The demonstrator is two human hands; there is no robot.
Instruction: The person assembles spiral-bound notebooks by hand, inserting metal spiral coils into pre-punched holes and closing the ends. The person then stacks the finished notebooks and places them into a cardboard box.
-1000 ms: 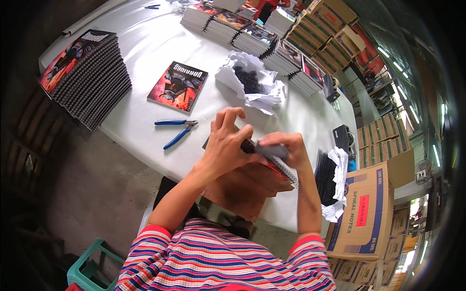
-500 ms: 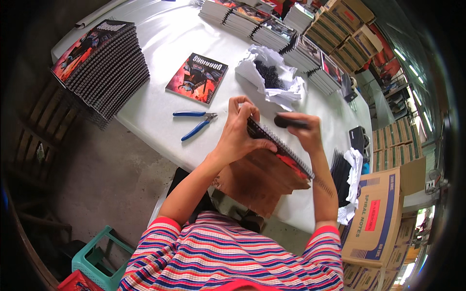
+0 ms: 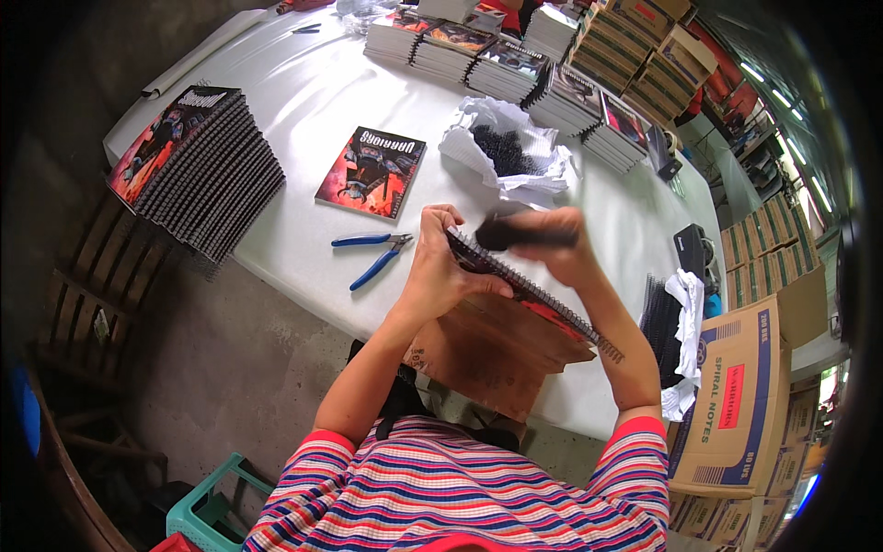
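My left hand [image 3: 440, 276] grips a spiral notebook [image 3: 552, 316] with a dark and red cover, tilted on edge with its bound side up. Thumb and fingers clasp it near its far left end. A wire coil runs along that bound side, and a loose tail of coil [image 3: 611, 350] sticks out at the near right end. Closed around a black tool [image 3: 504, 232], my right hand [image 3: 563, 250] is at the far part of the coil; motion blur hides the tool's kind. Under the notebook, a brown cardboard piece [image 3: 483, 363] overhangs the table edge.
Blue-handled cutters [image 3: 372, 258] and a notebook [image 3: 372, 173] lie on the white table [image 3: 313, 276]. A tall notebook stack [image 3: 198, 170] stands left. White paper [image 3: 543, 184] cradles black coils; more coils [image 3: 658, 322] lie right, beside a carton [image 3: 727, 405]. Notebook piles [image 3: 506, 69] line the back.
My right hand and the black tool have moved left along the coil, toward its far end. The coil tail past the notebook looks shorter. My left hand keeps its hold, and the view has shifted slightly.
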